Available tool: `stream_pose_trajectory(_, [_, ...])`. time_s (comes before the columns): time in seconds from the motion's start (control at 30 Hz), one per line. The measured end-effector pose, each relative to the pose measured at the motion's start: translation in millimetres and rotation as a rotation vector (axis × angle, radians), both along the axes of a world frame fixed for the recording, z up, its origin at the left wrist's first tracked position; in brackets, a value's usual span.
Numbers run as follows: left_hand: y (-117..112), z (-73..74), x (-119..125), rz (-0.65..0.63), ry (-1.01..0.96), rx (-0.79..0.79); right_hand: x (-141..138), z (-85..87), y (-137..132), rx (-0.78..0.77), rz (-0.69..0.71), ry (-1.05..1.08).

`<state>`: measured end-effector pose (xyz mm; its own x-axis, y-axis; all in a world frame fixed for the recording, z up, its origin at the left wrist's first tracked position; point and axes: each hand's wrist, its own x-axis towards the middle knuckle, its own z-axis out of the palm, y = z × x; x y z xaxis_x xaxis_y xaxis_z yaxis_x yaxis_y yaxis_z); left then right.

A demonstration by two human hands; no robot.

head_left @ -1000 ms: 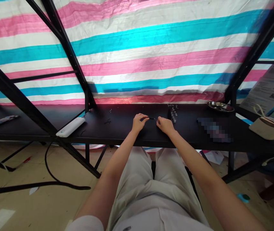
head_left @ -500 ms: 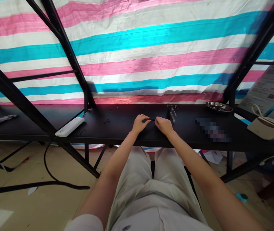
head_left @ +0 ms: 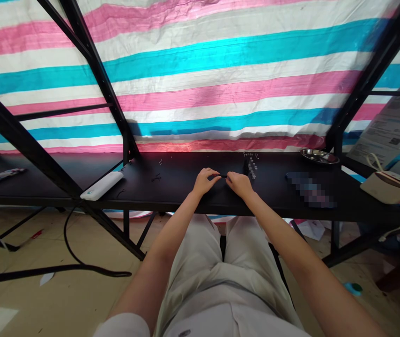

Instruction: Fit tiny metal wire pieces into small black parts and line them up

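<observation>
Both my hands rest on the black bench (head_left: 172, 192) in front of me, fingers curled. My left hand (head_left: 204, 180) and my right hand (head_left: 239, 183) pinch the two ends of a small thin dark piece (head_left: 223, 176) held between them; it is too small to name. Just right of my right hand stands a small black rack (head_left: 252, 166) with several upright metal pins.
A white power bank (head_left: 102, 185) lies on the bench at left, with tiny dark scraps (head_left: 157, 178) near it. A metal dish (head_left: 319, 156) sits at back right, a beige device with a cord (head_left: 388, 187) at far right. Black frame struts (head_left: 94, 70) slant overhead; a cable (head_left: 80, 262) lies on the floor.
My hands have drawn closer together around the small piece; the gap between them has narrowed. Nothing else on the bench has moved.
</observation>
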<state>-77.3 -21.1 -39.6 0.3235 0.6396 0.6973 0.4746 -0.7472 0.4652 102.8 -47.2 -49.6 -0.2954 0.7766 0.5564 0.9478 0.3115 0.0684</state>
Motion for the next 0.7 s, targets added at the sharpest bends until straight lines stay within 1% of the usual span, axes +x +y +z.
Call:
stream_pose_trajectory(0.27, [-1.6, 1.4, 1.0, -0.023, 0.014, -0.011, 0.4, 1.5, -1.3, -0.028, 0.004, -0.016])
stream_pose_trajectory(0.4, [-0.1, 0.6, 1.0, -0.036, -0.014, -0.020, -0.4, 2.0, -2.1, -0.035, 0.019, 0.031])
stream_pose_trajectory(0.6, [3.0, -3.3, 4.0, -0.067, -0.074, -0.092, -2.9, 1.6, -3.0, -0.022, 0.119, 0.070])
stream_pose_trajectory(0.7, [5.3, -2.1, 6.2, -0.099, -0.083, -0.138, -2.8, 2.1, -3.8, -0.025, 0.142, 0.090])
